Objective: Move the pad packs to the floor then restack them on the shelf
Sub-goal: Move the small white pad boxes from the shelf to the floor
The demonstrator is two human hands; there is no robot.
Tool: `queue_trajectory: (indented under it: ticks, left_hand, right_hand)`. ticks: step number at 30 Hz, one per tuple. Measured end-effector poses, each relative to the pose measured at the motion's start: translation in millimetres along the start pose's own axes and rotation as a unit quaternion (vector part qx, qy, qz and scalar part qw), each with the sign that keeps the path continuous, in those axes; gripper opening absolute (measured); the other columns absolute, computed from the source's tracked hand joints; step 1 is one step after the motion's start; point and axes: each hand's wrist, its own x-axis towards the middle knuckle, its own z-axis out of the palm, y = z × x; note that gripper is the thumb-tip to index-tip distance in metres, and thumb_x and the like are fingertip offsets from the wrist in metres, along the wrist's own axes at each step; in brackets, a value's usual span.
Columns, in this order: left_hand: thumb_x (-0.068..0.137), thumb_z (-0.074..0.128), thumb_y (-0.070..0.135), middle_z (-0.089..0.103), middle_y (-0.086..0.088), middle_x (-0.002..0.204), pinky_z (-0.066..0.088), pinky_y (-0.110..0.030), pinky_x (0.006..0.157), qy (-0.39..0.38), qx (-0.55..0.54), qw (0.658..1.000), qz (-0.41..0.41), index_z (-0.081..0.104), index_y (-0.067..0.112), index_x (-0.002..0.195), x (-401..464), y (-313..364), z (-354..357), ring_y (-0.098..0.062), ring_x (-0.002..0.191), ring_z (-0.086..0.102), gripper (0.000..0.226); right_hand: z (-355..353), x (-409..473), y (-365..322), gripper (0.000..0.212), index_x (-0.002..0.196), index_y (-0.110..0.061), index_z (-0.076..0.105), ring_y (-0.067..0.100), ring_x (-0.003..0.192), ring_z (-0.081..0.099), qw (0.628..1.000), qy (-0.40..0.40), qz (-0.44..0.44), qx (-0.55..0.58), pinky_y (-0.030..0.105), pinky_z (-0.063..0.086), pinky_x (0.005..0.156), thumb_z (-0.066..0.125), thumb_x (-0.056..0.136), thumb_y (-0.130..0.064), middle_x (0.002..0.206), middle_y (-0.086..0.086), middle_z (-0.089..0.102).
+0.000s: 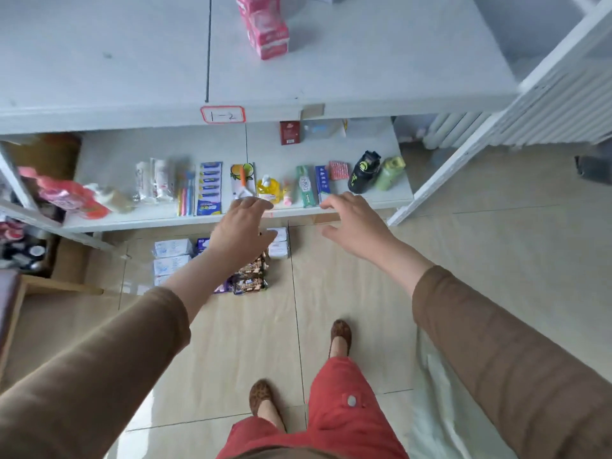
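Observation:
Several pad packs lie on the tiled floor below the shelf: white packs [172, 248] at the left, a white pair [279, 241] at the right, and dark patterned packs [250, 279] between them, partly hidden by my left forearm. My left hand [240, 231] hovers above these packs with fingers relaxed, holding nothing. My right hand [352, 223] is spread out to the right, near the lower shelf's front edge [298, 212], and is empty. A stack of pink packs [266, 26] stands on the top shelf [364, 61].
The lower shelf carries toothbrushes [209, 188], a yellow bottle [267, 190], toothpaste boxes [305, 187], a black bottle [364, 172] and a green bottle [390, 173]. Pink goods [66, 195] sit at the left. A white rack post [447, 173] slants at the right. My feet stand on the tiles.

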Motion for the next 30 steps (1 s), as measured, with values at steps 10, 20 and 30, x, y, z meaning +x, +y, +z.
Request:
queue_trajectory:
  ticks: [10,20,30]
  left_hand:
    - [0.089,0.065,0.034,0.049,0.000,0.139,0.034,-0.037,0.106,0.074,0.005,0.997,0.018,0.050,0.021,0.136,101.3,85.7,-74.4,-0.023,0.130,0.039,0.051]
    - [0.088,0.064,0.038,0.048,0.004,0.139,0.040,-0.039,0.102,0.113,0.025,0.993,0.018,0.049,0.023,0.136,206.2,93.4,-125.8,-0.019,0.129,0.039,0.052]
    - [0.087,0.068,0.034,0.049,-0.002,0.138,0.036,-0.041,0.107,0.122,0.029,0.990,0.059,0.052,0.019,0.135,335.7,75.1,-181.0,-0.025,0.132,0.038,0.053]
  right_hand:
    - [-139.2,81.4,51.1,0.040,0.125,-0.023,0.054,0.020,0.118,0.046,0.998,0.042,-0.054,-0.004,0.037,0.043,0.093,0.062,0.089,-0.039,0.126,-0.002,0.054]
    - [-205.0,201.5,58.7,0.048,0.133,-0.020,0.047,0.019,0.119,0.047,0.996,0.051,-0.074,0.008,0.038,0.041,0.099,0.062,0.090,-0.036,0.129,-0.001,0.053]
    - [-240.4,323.0,69.3,0.053,0.133,-0.020,0.047,0.018,0.113,0.053,0.993,0.089,0.018,0.070,0.032,0.042,0.094,0.060,0.090,-0.047,0.125,-0.002,0.056]
